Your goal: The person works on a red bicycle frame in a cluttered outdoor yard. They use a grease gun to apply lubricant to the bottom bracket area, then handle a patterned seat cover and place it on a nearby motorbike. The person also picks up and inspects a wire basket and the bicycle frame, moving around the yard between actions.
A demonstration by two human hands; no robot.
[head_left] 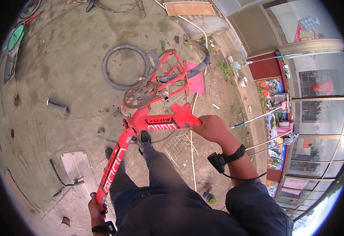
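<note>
A red bicycle frame (162, 121) with black and white markings is held up in front of me by both hands. My left hand (96, 208) is closed round the lower end of one tube, at the lower left. On the right, my right hand (211, 129) grips the far end of the other tube. The frame's toothed chainring (140, 95) is brown with rust. Beyond it extends the red rear section (176, 74), with a dark curved mudguard (197, 69) beside it. Whether that section hangs from the frame or touches the ground, I cannot tell.
A loose bicycle tyre (106, 67) lies on the ground ahead. Nearer are a wire basket (181, 151), a flat board (75, 169), a handlebar (63, 184) and a short metal tube (58, 106). A pale hose (193, 173) runs along the right, before a windowed wall (317, 114) with leaning poles.
</note>
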